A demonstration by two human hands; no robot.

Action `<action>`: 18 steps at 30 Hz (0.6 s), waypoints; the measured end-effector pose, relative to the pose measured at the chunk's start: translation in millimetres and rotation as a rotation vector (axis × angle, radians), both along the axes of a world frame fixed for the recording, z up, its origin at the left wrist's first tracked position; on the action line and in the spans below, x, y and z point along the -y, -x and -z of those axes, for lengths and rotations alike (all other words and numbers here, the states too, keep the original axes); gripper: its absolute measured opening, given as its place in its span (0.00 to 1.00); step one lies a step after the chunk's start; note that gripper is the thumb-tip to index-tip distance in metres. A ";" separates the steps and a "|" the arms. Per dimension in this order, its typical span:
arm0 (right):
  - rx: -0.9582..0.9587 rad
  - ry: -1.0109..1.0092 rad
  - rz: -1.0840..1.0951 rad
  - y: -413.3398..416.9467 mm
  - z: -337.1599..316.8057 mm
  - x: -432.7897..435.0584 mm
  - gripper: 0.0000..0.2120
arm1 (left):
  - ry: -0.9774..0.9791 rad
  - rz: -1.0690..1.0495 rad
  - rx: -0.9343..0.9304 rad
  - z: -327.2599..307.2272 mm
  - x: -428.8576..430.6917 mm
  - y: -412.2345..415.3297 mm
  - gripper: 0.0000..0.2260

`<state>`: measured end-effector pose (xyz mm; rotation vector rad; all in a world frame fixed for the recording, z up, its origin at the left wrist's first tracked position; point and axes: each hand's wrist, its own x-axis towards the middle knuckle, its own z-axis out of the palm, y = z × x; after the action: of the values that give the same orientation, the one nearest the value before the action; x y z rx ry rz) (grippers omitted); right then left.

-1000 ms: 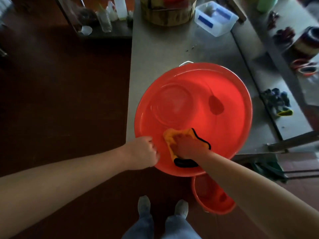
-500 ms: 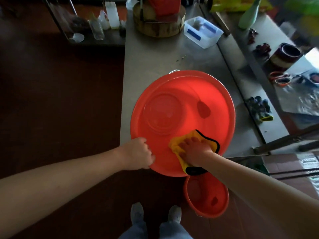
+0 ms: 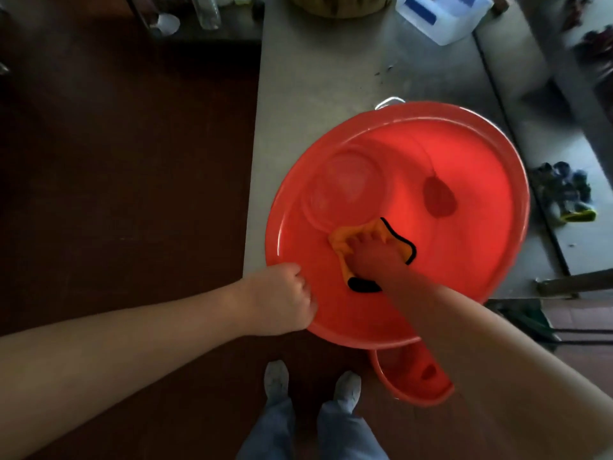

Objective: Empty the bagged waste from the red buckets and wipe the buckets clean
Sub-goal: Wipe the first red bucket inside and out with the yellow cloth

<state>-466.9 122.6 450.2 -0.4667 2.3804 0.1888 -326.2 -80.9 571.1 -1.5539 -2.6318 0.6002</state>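
Red plastic takes up most of my head feed: the large red bucket (image 3: pixel 481 260) sits at the near end of the grey desk (image 3: pixel 315 78), its mouth facing the camera and its near rim hanging past the desk's edge. A metal handle (image 3: pixel 389 101) shows at its far rim. I see no bag inside, only a dark oval patch (image 3: pixel 438 200) on the inner wall, and I cannot tell what it is.

My left grip (image 3: pixel 282 300) is curled over the near-left rim, fingers wrapped round the edge. My right grip (image 3: pixel 371 257) reaches inside with fingers spread, pressing a yellow cloth (image 3: pixel 341 240) with black edging flat against the inner wall just beside the round base (image 3: pixel 345 190). The cloth bunches up around the fingers.

Below the large bucket's rim, the smaller red bucket (image 3: pixel 411 383) stands on the dark floor (image 3: pixel 132 161), partly hidden by my right forearm, just beside my shoes (image 3: pixel 277 376).

At the far end of the desk there is a white tub (image 3: pixel 441 14) with blue markings. On the surface to the right lies a heap of dark gloves (image 3: pixel 564 190), blurred.
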 end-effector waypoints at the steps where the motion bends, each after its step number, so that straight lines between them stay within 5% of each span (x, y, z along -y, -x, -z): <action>1: 0.020 0.012 -0.014 0.5 0.0 0.2 0.25 | 0.006 0.001 0.003 0.5 1.9 0.5 0.10; 9: 0.047 0.188 -0.119 -42.6 -27.2 -16.7 0.25 | 0.096 0.023 0.088 -6.1 0.7 6.8 0.07; 14: 0.006 0.241 -0.201 -82.2 -58.7 -43.5 0.26 | 0.195 0.025 0.169 -17.1 0.6 13.3 0.15; 18: 0.024 0.231 -0.137 -111.2 -75.9 -65.3 0.27 | 0.215 0.062 0.087 -24.7 1.6 15.7 0.09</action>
<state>-355.7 188.0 526.1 -0.7373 2.3579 -0.0309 -341.9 -82.5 595.8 -1.7491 -2.6445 0.8558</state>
